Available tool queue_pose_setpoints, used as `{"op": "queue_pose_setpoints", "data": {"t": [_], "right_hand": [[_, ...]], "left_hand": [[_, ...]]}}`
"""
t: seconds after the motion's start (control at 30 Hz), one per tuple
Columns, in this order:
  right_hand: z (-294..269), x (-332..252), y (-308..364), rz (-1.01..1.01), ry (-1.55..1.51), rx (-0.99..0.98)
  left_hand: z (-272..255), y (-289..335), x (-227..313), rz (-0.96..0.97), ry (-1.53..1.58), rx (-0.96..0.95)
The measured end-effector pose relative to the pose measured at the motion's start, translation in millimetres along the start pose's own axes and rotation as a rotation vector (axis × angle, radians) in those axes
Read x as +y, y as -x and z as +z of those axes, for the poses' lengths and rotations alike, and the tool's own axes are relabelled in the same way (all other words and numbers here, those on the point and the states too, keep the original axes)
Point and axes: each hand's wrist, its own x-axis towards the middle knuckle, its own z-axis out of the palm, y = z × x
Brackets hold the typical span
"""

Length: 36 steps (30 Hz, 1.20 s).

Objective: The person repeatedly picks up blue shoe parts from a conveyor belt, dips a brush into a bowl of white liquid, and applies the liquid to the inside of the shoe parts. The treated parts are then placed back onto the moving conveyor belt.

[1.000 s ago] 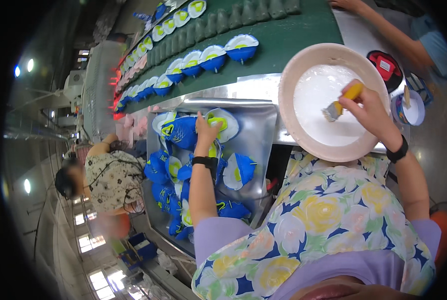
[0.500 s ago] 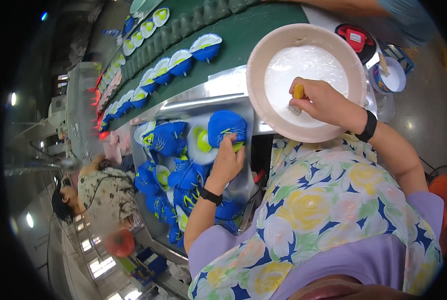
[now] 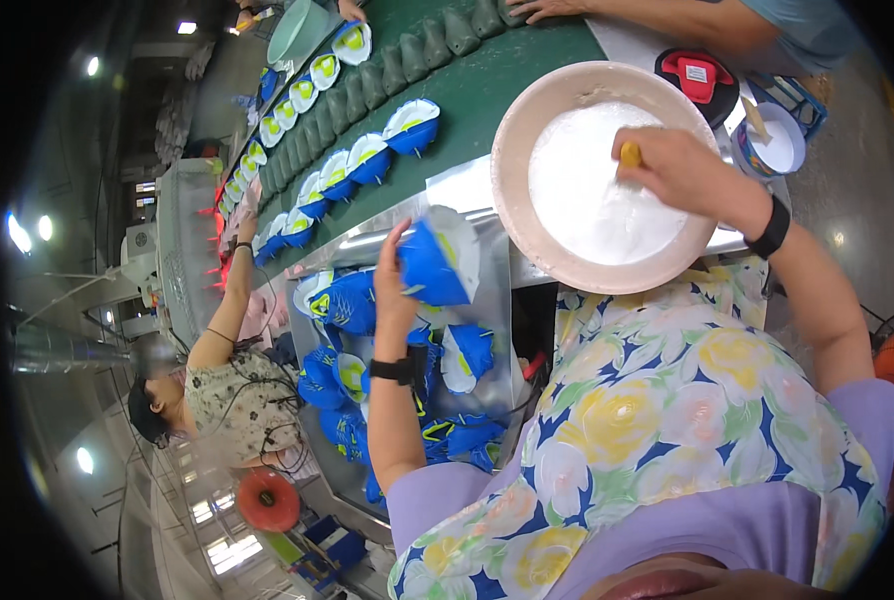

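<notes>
The left hand (image 3: 394,285) is partly open, its fingers lying along the left edge of a blue-and-white upper (image 3: 437,265) and gripping it there; the thumb's exact place is hard to tell. This upper, a little blurred, is just left of the basin (image 3: 508,165), raised over a metal tray (image 3: 505,310). The right hand (image 3: 682,175) reaches over the basin from the right, its fingers curled closed around the yellow handle of a brush (image 3: 630,154); the brush's lower end is at the white fluid (image 3: 582,185) inside the basin, its bristles hidden. The tray sits left of the basin and bears a pile of blue uppers (image 3: 350,303), while one upper with its pale inside showing (image 3: 468,357) lies on the pile's side toward the basin. Beyond the basin to the upper left, the green bench (image 3: 477,90) carries a row of uppers (image 3: 367,160) and a row of dark moulds (image 3: 372,82). A tub (image 3: 775,145) of white stuff stands just right of the basin.
</notes>
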Motion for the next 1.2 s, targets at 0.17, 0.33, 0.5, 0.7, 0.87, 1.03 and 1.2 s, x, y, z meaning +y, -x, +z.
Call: {"op": "queue_pose_setpoints", "data": {"t": [0.17,0.33,0.5,0.7,0.87,1.03,1.2], "right_hand": [[-28.5,-2.2,-20.1,-0.197,-0.134,0.212],[-42.5,-37.5,-43.8,-0.251,-0.417,0.180],[-43.8,-24.4,-42.3,-0.184,-0.235,0.339],[-18.8,-17.5,-33.0,0.091,-0.339,0.453],[3.4,-25.8,-22.9,0.320,-0.685,0.375],[1.6,-17.3,-17.4,0.242,-0.745,0.380],[-20.7,-16.3,-10.9,-0.073,-0.539,0.349]], "left_hand": [[-3.4,-20.8,11.6,-0.140,0.507,-0.123],[48.8,-40.1,79.0,-0.212,0.598,-0.328],[82.9,-45.0,106.4,0.011,0.710,-0.221],[109.3,-45.7,67.1,0.290,0.732,0.077],[116.1,-55.0,68.4,0.327,0.987,0.158],[114.1,-62.3,100.3,0.615,-0.003,0.450],[75.2,-63.5,47.7,-0.075,0.964,-0.344]]}}
